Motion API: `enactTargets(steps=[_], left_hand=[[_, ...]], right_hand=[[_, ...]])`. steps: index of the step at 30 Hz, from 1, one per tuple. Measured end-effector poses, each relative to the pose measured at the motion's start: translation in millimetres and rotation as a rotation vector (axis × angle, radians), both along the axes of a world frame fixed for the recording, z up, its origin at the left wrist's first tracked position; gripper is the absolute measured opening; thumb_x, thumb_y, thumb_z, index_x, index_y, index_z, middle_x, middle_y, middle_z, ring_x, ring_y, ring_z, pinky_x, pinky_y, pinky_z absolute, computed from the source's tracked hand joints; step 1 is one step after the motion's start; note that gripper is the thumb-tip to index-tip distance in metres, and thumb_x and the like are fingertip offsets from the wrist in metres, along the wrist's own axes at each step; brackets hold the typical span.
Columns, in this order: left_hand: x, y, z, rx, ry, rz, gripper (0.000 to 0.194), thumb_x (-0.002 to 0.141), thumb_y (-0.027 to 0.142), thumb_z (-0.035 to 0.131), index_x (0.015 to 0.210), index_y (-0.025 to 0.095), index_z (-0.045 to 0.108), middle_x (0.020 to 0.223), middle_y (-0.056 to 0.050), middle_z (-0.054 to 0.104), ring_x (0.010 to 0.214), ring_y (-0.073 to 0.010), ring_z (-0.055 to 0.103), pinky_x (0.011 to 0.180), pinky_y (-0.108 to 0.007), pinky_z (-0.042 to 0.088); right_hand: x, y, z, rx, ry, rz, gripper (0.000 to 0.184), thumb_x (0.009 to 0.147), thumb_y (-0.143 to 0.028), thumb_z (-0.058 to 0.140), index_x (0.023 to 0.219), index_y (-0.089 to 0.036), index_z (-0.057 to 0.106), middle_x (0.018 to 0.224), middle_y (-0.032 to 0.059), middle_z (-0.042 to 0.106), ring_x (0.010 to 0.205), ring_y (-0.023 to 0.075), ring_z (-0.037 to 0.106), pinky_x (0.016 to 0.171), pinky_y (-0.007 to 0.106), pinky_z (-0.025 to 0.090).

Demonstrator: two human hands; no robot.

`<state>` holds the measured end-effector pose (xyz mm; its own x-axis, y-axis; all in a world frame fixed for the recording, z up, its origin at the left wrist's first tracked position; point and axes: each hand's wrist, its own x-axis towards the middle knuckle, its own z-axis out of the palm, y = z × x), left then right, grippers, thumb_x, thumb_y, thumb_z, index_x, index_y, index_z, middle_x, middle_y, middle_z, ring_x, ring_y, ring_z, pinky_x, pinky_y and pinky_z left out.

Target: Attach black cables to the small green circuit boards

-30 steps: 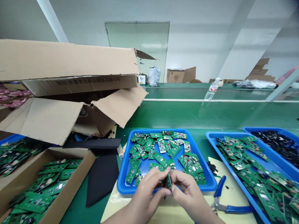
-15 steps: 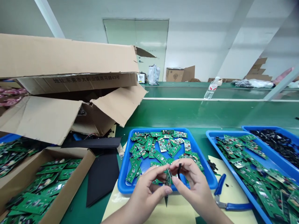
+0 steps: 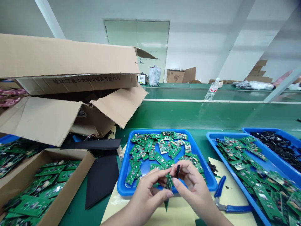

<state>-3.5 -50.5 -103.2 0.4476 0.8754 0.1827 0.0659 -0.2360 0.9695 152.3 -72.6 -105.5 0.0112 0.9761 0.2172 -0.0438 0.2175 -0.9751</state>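
Note:
Between thumb and fingers, my left hand grips a green circuit board, held upright on its edge. My right hand is closed beside it, pinching a small black strip close to the board's upper part. Whether the strip touches the board I cannot tell; the fingers hide part of it. Both hands are over the near edge of a blue tray that holds many loose circuit boards.
Blue-handled pliers lie on yellow paper at the right. Farther right are a blue tray of boards and a tray of black pieces. At left stand a cardboard box of boards, black sheets and large cartons.
The board in my left hand has turned slightly, so more of its green face shows. The black strip in my right hand has shifted a little left.

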Motion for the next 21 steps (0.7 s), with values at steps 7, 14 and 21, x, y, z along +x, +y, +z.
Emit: enactTargets(steps=[7, 14, 21], left_hand=[[1.7, -3.4, 2.7, -0.127, -0.048, 0.001, 0.042, 0.071, 0.044, 0.071, 0.109, 0.026, 0.068, 0.081, -0.005, 0.063, 0.074, -0.0183, 0.056, 0.065, -0.031, 0.051], [1.0, -0.5, 15.4, -0.654, -0.295, -0.199, 0.046, 0.068, 0.045, 0.074, 0.108, 0.023, 0.068, 0.081, -0.002, 0.057, 0.069, -0.0124, 0.059, 0.061, -0.026, 0.053], [3.1, -1.1, 12.7, -0.638, -0.263, -0.186, 0.049, 0.066, 0.045, 0.075, 0.108, 0.021, 0.068, 0.073, 0.000, 0.056, 0.065, -0.0112, 0.058, 0.060, -0.024, 0.051]], right_hand=[[-0.5, 0.6, -0.6, -0.047, 0.036, 0.006, 0.020, 0.082, -0.036, 0.060, 0.093, -0.022, 0.050, 0.081, 0.0021, 0.055, 0.079, 0.0165, 0.056, 0.072, 0.027, 0.049], [4.9, 7.1, 3.0, -0.118, 0.220, 0.142, 0.022, 0.082, -0.038, 0.060, 0.094, -0.021, 0.052, 0.077, 0.0010, 0.056, 0.067, 0.0140, 0.053, 0.062, 0.026, 0.048], [4.7, 6.8, -0.4, -0.186, 0.182, 0.137, 0.026, 0.080, -0.036, 0.063, 0.097, -0.022, 0.049, 0.076, -0.0007, 0.054, 0.068, 0.0139, 0.054, 0.063, 0.026, 0.048]])
